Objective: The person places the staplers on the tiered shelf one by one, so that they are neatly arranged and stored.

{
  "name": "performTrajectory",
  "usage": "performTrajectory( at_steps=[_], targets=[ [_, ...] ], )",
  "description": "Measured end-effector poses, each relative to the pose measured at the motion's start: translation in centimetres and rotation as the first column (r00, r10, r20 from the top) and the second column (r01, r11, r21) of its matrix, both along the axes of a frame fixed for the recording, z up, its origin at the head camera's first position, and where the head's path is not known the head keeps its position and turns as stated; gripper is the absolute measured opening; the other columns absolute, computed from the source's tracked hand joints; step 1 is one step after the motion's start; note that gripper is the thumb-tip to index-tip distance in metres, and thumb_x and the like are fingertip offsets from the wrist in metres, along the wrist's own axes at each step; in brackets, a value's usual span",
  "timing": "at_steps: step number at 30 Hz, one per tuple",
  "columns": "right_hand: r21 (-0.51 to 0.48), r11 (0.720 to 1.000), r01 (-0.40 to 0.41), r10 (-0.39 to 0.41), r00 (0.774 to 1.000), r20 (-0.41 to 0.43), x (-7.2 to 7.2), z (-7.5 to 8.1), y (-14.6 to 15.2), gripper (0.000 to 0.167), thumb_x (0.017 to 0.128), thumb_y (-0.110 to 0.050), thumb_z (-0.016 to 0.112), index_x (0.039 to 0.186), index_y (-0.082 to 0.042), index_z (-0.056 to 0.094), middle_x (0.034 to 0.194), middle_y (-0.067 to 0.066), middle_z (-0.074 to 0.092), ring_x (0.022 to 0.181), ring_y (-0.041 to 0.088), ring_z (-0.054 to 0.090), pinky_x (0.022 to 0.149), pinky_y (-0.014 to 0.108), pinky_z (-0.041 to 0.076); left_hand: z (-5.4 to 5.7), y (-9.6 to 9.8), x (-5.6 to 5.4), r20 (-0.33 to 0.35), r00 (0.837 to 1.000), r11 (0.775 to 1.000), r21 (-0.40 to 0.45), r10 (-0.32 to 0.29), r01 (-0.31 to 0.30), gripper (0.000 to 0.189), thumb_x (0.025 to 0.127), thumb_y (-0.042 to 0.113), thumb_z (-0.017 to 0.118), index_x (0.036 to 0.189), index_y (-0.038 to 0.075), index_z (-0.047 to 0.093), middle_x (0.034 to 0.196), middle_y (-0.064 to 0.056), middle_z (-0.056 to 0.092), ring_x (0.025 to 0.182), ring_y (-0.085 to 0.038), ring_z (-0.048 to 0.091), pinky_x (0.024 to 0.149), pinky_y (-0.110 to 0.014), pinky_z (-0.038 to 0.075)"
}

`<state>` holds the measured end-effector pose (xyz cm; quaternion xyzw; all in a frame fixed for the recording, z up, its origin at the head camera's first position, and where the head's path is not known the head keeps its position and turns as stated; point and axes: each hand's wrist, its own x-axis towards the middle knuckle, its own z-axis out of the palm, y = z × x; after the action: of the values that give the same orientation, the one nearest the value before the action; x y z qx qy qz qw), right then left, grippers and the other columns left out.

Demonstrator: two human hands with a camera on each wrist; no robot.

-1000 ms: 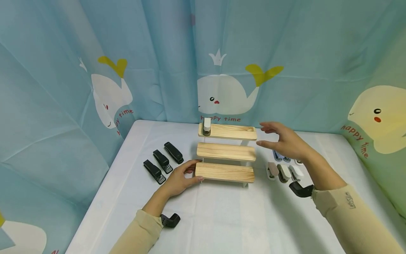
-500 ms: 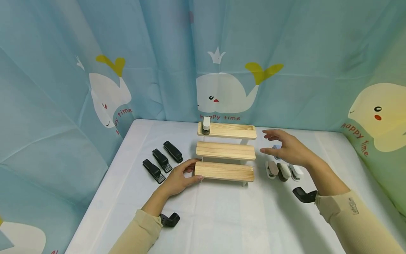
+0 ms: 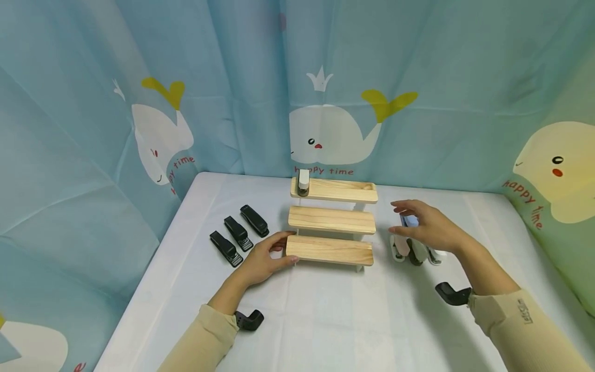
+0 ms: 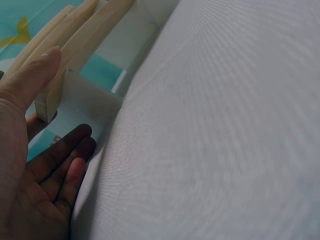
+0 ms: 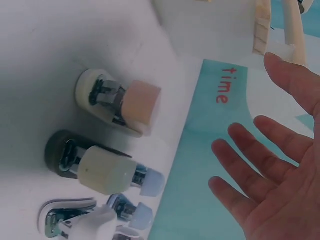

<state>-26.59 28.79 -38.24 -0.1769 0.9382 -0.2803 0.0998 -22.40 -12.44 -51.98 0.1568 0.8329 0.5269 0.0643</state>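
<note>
Blue curtain [image 3: 241, 57] with whale prints encloses the back and sides; white-covered table [image 3: 302, 325] stands before it; a three-tier wooden rack [image 3: 330, 249] sits near the table's middle, its long axis running left to right, its tiers rising towards the curtain.

Right hand [image 3: 432, 227] hangs beside the rack, over the right-hand stapler group; fingers spread, thumb apart from them, grip holding nothing; left hand [image 3: 263, 263] is clamped on the left end of the lowest tier, thumb on the front corner, fingers at the back.

Three black staplers [image 3: 238, 233] lie left of the rack, parallel, long axes slanting from far left to near right; right of the rack, a pink-topped stapler [image 5: 142, 106], a greenish-topped stapler [image 5: 106, 170] and a white stapler [image 5: 92, 225] stand in a row, tops towards the curtain, metal ends towards the person; pale blue staplers [image 3: 411, 221] lie just behind, partly hidden; one white-topped stapler [image 3: 303, 181] stands at the top tier's left end, long axis across the board.
</note>
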Motion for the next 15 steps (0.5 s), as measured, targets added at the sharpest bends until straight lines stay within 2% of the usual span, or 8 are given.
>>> performTrajectory(
  at_steps=[9, 15],
  targets=[
    [0.039, 0.999, -0.009, 0.008, 1.000, 0.016, 0.1, -0.8, 0.6, 0.073, 0.095, -0.040, 0.077, 0.151, -0.004, 0.048, 0.145, 0.025, 0.057, 0.134, 0.045, 0.053, 0.105, 0.067, 0.046, 0.0, 0.0, 0.0, -0.006, 1.000, 1.000, 0.008, 0.002, -0.002, 0.064, 0.090, 0.041, 0.082, 0.147, 0.030, 0.056, 0.138, 0.004, 0.065, 0.127, -0.017, 0.060, 0.113, -0.042, 0.049],
    [0.070, 0.997, -0.013, 0.012, 1.000, 0.022, 0.2, -1.4, 1.0, 0.066, 0.095, -0.039, 0.076, 0.147, -0.005, 0.053, 0.141, 0.023, 0.061, 0.132, 0.044, 0.055, 0.104, 0.066, 0.046, 0.0, 0.0, 0.0, -0.010, 1.000, 1.000, 0.005, 0.001, 0.000, 0.064, 0.089, 0.040, 0.083, 0.146, 0.030, 0.056, 0.137, 0.004, 0.065, 0.127, -0.017, 0.061, 0.113, -0.042, 0.050]
  ],
)
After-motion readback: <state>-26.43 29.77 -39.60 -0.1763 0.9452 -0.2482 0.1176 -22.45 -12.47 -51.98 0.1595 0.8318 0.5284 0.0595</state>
